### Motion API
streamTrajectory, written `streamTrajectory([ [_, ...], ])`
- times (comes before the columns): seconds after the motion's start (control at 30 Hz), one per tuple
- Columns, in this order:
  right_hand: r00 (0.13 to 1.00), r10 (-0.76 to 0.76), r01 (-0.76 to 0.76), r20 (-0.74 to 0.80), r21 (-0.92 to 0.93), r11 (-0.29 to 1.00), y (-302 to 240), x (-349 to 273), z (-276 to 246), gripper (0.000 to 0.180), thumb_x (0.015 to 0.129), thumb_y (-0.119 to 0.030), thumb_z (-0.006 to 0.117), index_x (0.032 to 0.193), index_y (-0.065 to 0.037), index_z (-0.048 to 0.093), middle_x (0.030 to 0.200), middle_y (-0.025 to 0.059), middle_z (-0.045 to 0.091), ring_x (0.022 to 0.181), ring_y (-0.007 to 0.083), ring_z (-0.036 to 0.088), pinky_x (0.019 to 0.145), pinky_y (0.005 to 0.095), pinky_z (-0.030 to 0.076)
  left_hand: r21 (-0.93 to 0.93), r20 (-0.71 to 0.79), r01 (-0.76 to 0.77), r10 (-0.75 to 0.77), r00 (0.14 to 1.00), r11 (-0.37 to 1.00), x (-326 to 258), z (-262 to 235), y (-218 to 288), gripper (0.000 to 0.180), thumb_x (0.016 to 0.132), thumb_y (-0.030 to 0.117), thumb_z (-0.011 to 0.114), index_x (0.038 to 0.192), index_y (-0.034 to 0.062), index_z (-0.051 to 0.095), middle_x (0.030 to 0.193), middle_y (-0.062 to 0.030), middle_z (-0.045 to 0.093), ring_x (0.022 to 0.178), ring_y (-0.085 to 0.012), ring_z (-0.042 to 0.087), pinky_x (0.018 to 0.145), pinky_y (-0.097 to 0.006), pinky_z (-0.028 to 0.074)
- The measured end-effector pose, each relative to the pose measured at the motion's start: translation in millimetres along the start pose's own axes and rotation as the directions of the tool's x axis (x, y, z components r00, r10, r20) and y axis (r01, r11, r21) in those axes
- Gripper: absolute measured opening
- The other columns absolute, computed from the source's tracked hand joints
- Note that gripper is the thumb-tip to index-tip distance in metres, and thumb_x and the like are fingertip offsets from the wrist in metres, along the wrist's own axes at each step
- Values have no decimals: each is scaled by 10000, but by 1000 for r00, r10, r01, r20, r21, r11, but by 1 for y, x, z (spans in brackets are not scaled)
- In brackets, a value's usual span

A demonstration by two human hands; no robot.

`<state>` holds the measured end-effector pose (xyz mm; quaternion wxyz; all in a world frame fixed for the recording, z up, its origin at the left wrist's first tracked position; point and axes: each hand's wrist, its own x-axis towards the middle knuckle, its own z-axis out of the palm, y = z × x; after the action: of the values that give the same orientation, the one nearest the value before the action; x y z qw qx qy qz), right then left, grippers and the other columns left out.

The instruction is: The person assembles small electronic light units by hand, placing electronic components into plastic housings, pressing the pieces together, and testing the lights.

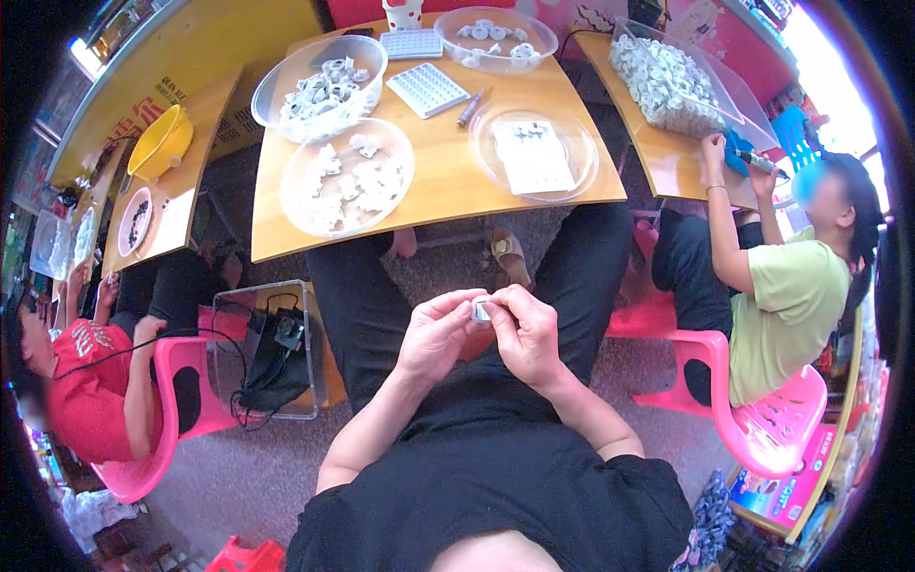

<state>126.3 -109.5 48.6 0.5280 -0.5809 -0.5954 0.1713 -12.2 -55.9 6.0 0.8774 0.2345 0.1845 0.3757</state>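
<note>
White, small and blocky, a plastic-looking piece [480, 309] is held in front of the person's body, above the lap and short of the table edge. The bare left hand [434, 334] pinches it from one side with thumb and forefinger; the bare right hand [524, 334] meets it from the other, its fingertips closed on the piece and its remaining fingers curled. The fingers hide much of the piece, so its exact shape cannot be told.

Beyond lies a light-brown wooden table [438, 162]. On its left half, a deep, round, translucent plastic bowl [270, 100] holds many white parts, and a shallow, round, clear dish [386, 148] just nearer holds a looser scatter of them. On the right half, a white rectangular block [536, 176] with a row of small greyish pieces along its far edge rests in another round, clear dish [583, 157]. A slim purple pen-like tool [472, 107] lies between that dish and a pale rectangular tray [427, 91] with a grid of cells. Farther back, a wide, clear bowl [545, 40] contains white ring-like parts.
</note>
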Motion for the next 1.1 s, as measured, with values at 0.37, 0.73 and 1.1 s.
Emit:
streamTrajectory([
  [0.37,1000,10,-10,-17,24,1000,4,3,3,43,834,16,621,819,2,583,721,133,587,622,280,610,541,335,463,82,3,-52,52,999,995,1,3,-1,217,919,73,585,1105,-29,633,1056,-104,657,962,-176,632,874,-320,504],
  [0.73,999,22,-19,-50,50,999,5,1,8,45,823,29,620,812,5,584,728,128,598,627,271,616,549,332,469,65,18,-32,31,999,997,1,-5,-3,242,914,94,592,1120,-30,626,1084,-121,657,983,-194,634,888,-337,505],
  [1.1,996,-80,79,-37,-28,997,6,3,11,56,811,53,635,789,18,598,661,108,563,578,213,585,527,299,448,78,-6,-39,40,999,996,-1,3,-2,228,927,51,564,1125,-42,626,1041,-94,654,969,-167,624,870,-305,497],
])
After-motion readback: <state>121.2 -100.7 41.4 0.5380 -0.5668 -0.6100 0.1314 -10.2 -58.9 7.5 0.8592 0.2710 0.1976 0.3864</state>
